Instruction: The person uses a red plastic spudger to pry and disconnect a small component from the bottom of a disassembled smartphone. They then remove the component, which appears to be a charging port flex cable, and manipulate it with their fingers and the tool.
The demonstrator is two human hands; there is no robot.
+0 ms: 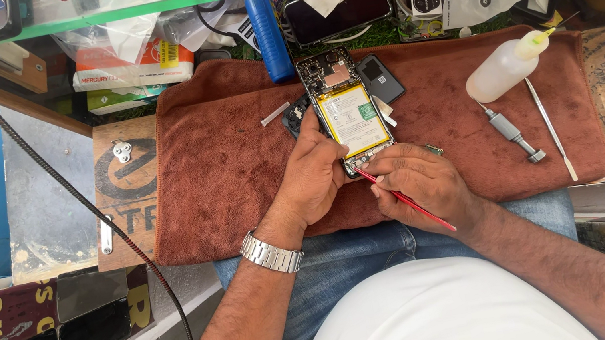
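An opened phone (345,106) with its back cover off lies on a brown towel (221,167), its yellowish battery and circuit board exposed. My left hand (313,178) grips the phone's lower left edge and steadies it; a metal watch sits on that wrist. My right hand (424,181) holds a thin red tool (404,199) like a pen, with its tip touching the phone's bottom end. A small dark part (382,78) rests just right of the phone's top.
On the towel's right side lie a white squeeze bottle (506,66), a grey screwdriver (511,132) and a thin metal pry tool (549,124). A blue cylinder (268,34) and another phone (338,11) sit behind. A black cable (62,184) runs down the left.
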